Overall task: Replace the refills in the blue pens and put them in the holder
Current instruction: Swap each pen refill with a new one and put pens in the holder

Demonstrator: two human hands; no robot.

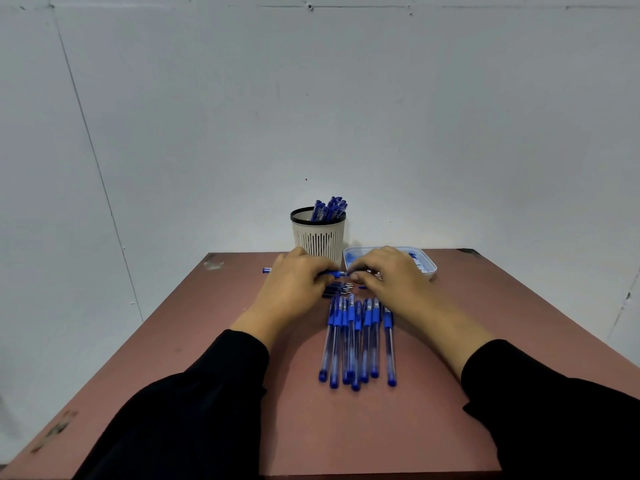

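My left hand (294,285) grips a blue pen (333,273) held level above the table; its blue end sticks out to the left of the hand. My right hand (388,275) pinches the pen's tip end with curled fingers. Under the hands lies a small pile of dark refills (337,289). Several blue pens (356,341) lie side by side on the table in front of me. A white slotted holder (318,237) with a black rim stands at the far edge and holds several blue pens.
A white shallow tray (427,265) with small blue parts sits to the right of the holder, partly behind my right hand. The reddish-brown table (346,427) ends close to a white wall. Black sleeves cover both forearms.
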